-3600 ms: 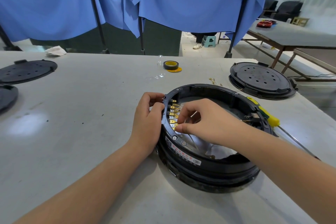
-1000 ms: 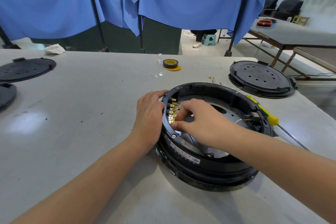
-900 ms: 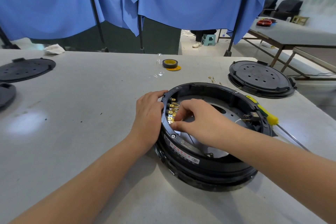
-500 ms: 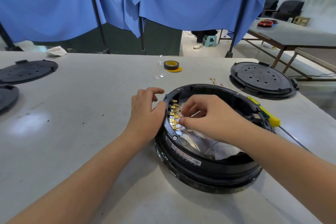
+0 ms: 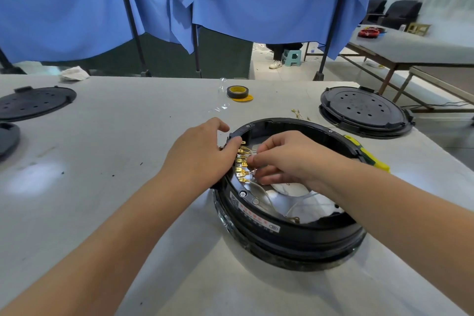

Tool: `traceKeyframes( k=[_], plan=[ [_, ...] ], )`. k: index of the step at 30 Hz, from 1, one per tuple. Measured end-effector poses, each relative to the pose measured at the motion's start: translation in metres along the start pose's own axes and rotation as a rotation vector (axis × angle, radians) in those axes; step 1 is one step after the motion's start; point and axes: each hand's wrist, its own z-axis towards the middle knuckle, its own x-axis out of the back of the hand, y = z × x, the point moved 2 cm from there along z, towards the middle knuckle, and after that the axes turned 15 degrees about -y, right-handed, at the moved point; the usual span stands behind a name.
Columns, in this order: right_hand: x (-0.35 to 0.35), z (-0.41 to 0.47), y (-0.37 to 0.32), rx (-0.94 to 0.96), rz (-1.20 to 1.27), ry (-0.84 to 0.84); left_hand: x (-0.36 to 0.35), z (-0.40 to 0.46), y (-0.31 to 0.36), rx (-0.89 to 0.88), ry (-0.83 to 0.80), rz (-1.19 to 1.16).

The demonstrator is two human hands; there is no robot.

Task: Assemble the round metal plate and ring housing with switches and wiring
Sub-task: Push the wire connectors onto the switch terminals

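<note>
With the left hand (image 5: 202, 154) bracing the ring housing (image 5: 289, 236) at nine o'clock, the right hand (image 5: 287, 159), its fingers (image 5: 252, 160) pinched on a thin wire (image 5: 250, 155), could bend the brass terminals (image 5: 240, 164) if forced crooked.

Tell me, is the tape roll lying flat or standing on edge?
Lying flat: the tape roll rests on the table, its yellow core facing up.

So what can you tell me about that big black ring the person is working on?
The ring housing is a wide, round, black ring, plastic by its look, lying flat on the grey table with its open side up. A shiny metal plate shows inside. A row of brass terminals lines its inner left wall, with pale wires trailing below. A label strip sits on its near rim. The left hand rests on its left edge; the right hand pinches at the terminals.
</note>
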Motion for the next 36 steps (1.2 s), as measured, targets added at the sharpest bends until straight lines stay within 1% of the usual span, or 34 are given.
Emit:
traceKeyframes(
  k=[3,6,17,27,36],
  plan=[
    [-0.0005,0.0005,0.0018,0.005,0.055,-0.013,-0.0011,0.0007,0.0018,-0.003,-0.008,0.101],
    [-0.0001,0.0020,0.0047,0.007,0.066,-0.023,-0.0024,0.0005,0.0040,-0.017,-0.018,0.143],
    [-0.0018,0.0052,0.0077,-0.012,0.079,0.016,-0.0031,-0.0001,0.0058,-0.042,-0.020,0.124],
    [-0.0040,0.0055,0.0075,-0.050,0.151,0.015,-0.0031,-0.0016,0.0067,-0.028,-0.062,0.102],
    [-0.0082,0.0054,0.0059,-0.053,0.142,0.052,-0.0028,-0.0027,0.0104,-0.028,-0.063,0.103]
  ],
)
